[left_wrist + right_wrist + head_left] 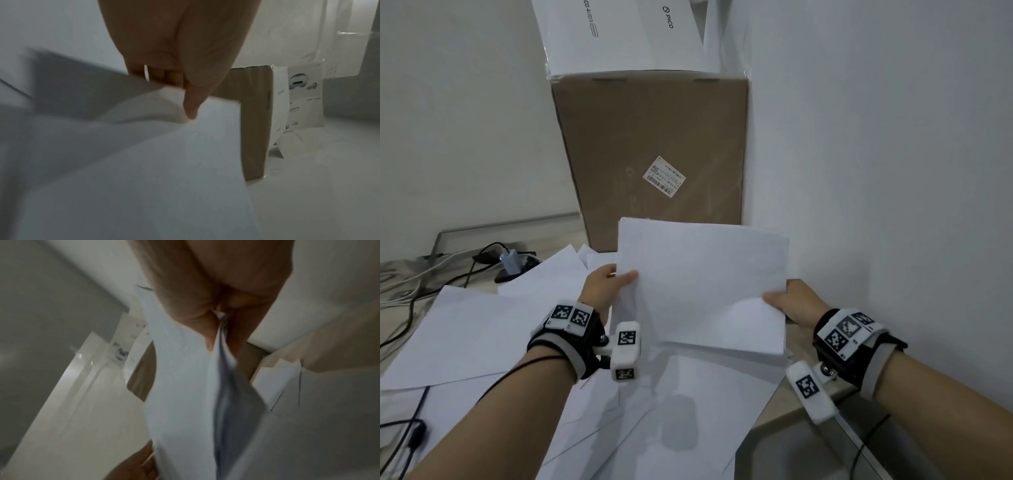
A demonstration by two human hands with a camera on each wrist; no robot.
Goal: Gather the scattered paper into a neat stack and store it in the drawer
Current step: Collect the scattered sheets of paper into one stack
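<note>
The left hand (604,281) and right hand (791,301) lift a stack of paper (702,284) above the tabletop (787,404), each grip pinching one side edge, thumb on top. Only the right wrist view shows the stack's sheets fanning apart at the pinch. Loose sheets (469,335) cover the tabletop from 6 to 9 o'clock. A cardboard box (650,150) stands at 12 o'clock, a white carton (619,34) atop it. Cables (410,291) trail at 9 o'clock.

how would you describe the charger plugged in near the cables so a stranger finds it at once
Start at the big brown cardboard box against the wall and look left along the desk. The charger stands on a black power strip; it alone is pale, blocky and glows blue.
</note>
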